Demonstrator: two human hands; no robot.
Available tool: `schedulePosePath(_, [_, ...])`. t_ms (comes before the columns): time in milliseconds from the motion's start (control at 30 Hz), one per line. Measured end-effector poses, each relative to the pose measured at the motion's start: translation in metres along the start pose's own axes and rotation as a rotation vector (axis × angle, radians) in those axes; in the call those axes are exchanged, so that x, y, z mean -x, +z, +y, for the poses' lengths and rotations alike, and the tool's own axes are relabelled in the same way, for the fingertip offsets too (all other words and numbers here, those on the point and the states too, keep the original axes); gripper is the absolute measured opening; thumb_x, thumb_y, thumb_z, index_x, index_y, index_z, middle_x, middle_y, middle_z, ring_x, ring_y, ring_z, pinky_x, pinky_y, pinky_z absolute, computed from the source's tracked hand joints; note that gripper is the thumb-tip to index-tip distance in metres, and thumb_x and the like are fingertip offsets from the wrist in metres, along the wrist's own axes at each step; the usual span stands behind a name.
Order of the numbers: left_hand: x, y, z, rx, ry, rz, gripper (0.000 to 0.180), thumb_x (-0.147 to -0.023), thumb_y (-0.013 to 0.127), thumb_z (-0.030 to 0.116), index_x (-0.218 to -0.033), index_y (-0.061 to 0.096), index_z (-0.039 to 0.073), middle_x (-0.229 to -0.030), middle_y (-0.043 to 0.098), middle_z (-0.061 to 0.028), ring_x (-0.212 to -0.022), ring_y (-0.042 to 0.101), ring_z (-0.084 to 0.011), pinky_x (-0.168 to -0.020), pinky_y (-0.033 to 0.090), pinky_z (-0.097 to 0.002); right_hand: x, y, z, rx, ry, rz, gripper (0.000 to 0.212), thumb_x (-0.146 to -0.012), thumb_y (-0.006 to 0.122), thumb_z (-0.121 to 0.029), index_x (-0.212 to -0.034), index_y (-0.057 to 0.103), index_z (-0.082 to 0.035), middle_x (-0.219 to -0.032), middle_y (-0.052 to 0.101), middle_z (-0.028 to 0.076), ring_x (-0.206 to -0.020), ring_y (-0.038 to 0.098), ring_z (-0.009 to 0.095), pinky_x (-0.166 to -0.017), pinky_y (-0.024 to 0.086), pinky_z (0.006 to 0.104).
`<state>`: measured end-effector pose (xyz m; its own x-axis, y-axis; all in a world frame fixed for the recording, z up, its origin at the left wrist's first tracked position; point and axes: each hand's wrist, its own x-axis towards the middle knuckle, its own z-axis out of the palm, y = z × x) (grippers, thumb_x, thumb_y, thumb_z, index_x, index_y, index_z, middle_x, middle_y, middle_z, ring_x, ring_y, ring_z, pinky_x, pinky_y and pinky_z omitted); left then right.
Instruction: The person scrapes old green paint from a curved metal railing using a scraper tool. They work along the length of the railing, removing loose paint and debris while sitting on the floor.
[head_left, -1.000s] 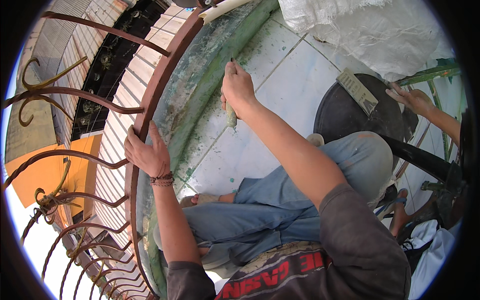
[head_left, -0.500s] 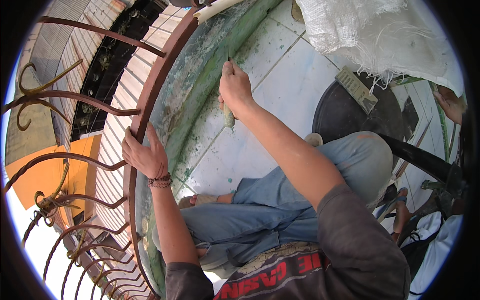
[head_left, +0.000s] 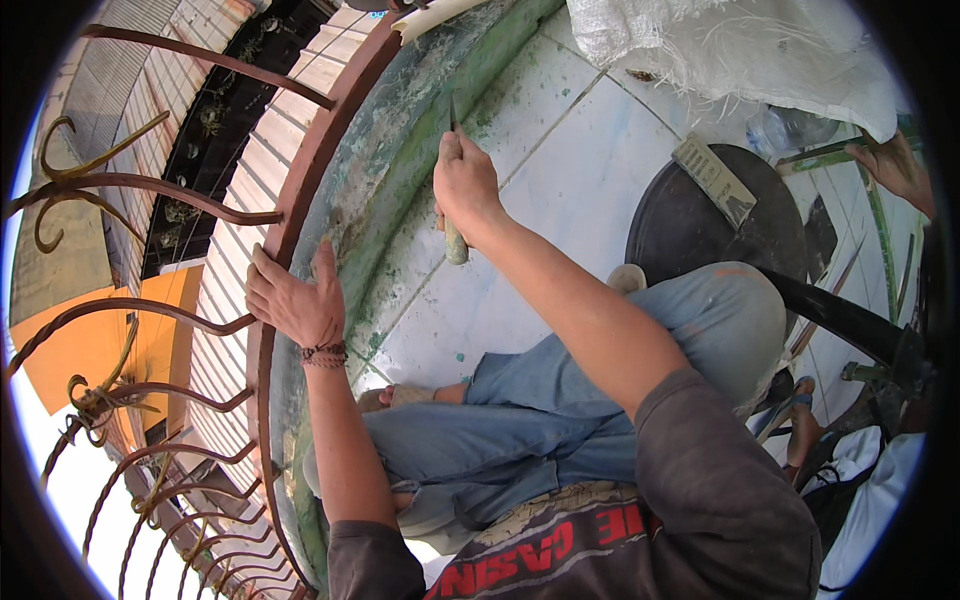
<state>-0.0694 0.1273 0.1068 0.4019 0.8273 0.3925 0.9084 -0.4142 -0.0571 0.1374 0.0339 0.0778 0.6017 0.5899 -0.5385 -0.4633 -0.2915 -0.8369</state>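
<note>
My right hand point(head_left: 466, 190) is closed round the worn, pale handle point(head_left: 457, 247) of a scraper. Its thin dark blade point(head_left: 452, 110) is seen nearly edge-on, pointing away from me toward the green-painted wall base point(head_left: 425, 165). I cannot tell whether the blade touches the paint. On the left, my left hand point(head_left: 300, 298) lies over the brown metal rail point(head_left: 300, 205) along the top of the low wall. Its fingers are stretched out and its thumb stands apart. Green paint flakes point(head_left: 400, 290) are scattered on the white tiles point(head_left: 545, 200) beside the wall.
Curled brown railing bars point(head_left: 170, 185) reach outward on the left. A round black seat point(head_left: 690, 220) with a bar-shaped block point(head_left: 714, 180) on it stands to the right. Beyond are a white woven sack point(head_left: 730, 60), a clear plastic bottle point(head_left: 790, 130) and another person's hand point(head_left: 895, 170).
The scraper's blade shows more than before. My right hand has shifted slightly left, and my left thumb has swung right. The sack has moved at its lower edge, uncovering the bottle.
</note>
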Motion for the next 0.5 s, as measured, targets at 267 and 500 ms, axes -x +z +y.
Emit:
schedulePosePath(267, [0.002,-0.002,0.002,-0.062,0.021,-0.031,0.111,-0.068,0.07,0.074,-0.145,0.035,0.001,-0.136,0.043,-0.0224,-0.131,0.035,-0.0397,-0.111,0.022,-0.0526,0.016,-0.001,-0.016,-0.1,0.091,-0.031,0.052,-0.103,0.028,-0.033,-0.153,0.028,-0.016,-0.122,0.058,0.02,-0.087,0.067,0.031,-0.054,0.059,0.0406])
schedulePosePath(500, [0.004,0.001,-0.002,-0.079,0.003,-0.015,0.114,-0.067,0.07,0.076,-0.145,0.033,0.002,-0.136,0.043,-0.0222,-0.129,0.036,-0.0398,-0.11,0.023,-0.0528,0.018,0.001,-0.02,-0.101,0.121,-0.054,0.052,-0.104,0.028,-0.031,-0.153,0.027,-0.013,-0.12,0.059,0.023,-0.093,0.067,0.033,-0.06,0.06,0.0415])
